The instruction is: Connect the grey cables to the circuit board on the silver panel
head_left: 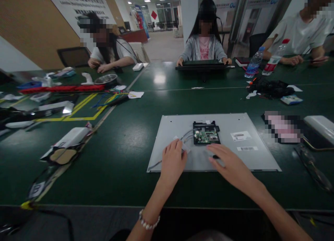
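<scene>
A grey monitor back panel (235, 154) lies flat on the dark green table (125, 143) in front of me. A green circuit board (206, 135) in a black frame sits near the panel's middle, with thin grey wires (185, 135) running left from it. My left hand (172, 161) rests on the panel's near left part, fingers together over the wire end and a small white tape piece. My right hand (229, 164) lies palm down on the panel just below the board, with a small dark object (215, 157) under its fingers; whether it grips it is unclear.
Three other people sit at the far side. One has a black panel (203, 65); two water bottles (254, 63) stand at the right. Cables, a metal bowl (106, 79), red bar and yellow floor-tape marks crowd the left. A white device (319, 124) and black tool pile (271, 88) lie right.
</scene>
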Demonstrator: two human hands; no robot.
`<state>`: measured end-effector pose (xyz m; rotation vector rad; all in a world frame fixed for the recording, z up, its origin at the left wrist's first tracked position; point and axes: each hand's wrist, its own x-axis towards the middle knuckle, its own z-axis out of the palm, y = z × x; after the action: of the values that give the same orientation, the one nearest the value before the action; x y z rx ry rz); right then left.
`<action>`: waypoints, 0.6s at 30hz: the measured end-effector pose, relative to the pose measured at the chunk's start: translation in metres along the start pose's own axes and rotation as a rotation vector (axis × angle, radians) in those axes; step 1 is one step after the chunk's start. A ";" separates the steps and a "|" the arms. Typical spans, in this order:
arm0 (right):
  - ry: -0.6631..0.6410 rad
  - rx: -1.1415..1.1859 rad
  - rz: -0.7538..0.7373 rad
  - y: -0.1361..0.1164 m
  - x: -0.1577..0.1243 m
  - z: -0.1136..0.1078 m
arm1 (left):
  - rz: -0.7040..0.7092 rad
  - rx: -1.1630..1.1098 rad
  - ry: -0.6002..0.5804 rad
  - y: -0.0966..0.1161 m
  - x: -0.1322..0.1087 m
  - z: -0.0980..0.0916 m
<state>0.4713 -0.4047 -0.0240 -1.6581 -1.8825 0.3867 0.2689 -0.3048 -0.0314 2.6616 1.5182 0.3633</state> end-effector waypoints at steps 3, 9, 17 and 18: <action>0.156 -0.018 0.210 0.051 -0.016 -0.035 | -0.020 -0.028 0.036 -0.001 0.000 0.001; 0.291 -0.042 0.520 0.140 -0.044 -0.066 | -0.013 -0.059 0.183 0.002 -0.001 -0.001; 0.340 0.161 0.601 0.166 -0.044 -0.065 | 0.044 -0.072 0.231 0.034 -0.008 -0.014; 0.340 0.184 0.590 0.168 -0.043 -0.065 | 0.063 -0.094 0.223 0.040 -0.009 -0.014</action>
<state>0.6465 -0.4274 -0.0801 -1.9821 -1.0614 0.4590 0.2952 -0.3344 -0.0131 2.6748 1.4315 0.7389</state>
